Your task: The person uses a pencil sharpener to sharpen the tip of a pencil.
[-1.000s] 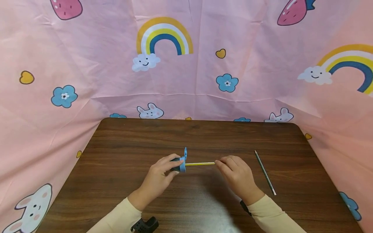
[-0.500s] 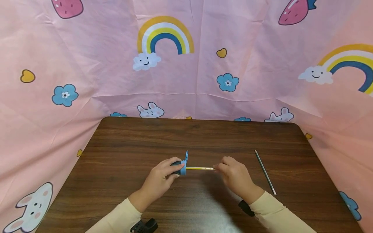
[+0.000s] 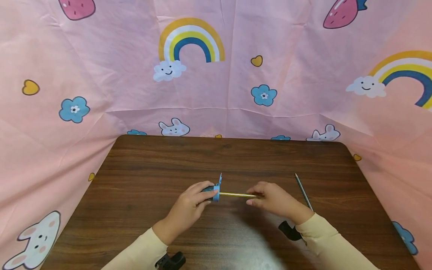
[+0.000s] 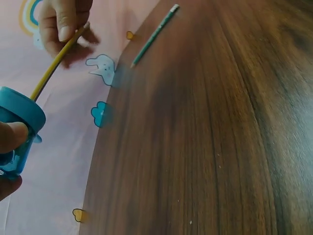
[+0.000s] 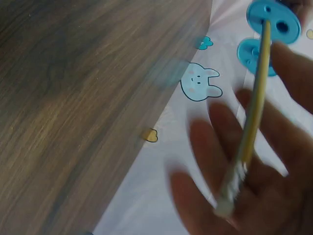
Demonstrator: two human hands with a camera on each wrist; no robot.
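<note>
My left hand (image 3: 185,205) grips a blue pencil sharpener (image 3: 216,193) with a see-through body, held sideways over the table. Its round lid (image 5: 250,53) is flipped up, and holes show in its face in the right wrist view. A yellow pencil (image 3: 236,194) runs straight from one of those holes toward my right hand (image 3: 276,198). The fingers (image 5: 204,147) of that hand are spread and blurred around the pencil's rear end, not curled on it. In the left wrist view the right thumb (image 4: 65,29) lies close to the pencil; contact cannot be made out.
A dark green pencil (image 3: 302,189) lies on the brown wooden table (image 3: 162,161) at the right, partly covered by my right forearm. A pink patterned cloth (image 3: 128,75) hangs behind and beside the table. Black wrist cameras (image 3: 289,230) sit under both wrists.
My right fingers have gone from pinching the yellow pencil's end to spread apart around it. The sharpener and left hand have shifted slightly right. My right forearm now hides the green pencil's near end.
</note>
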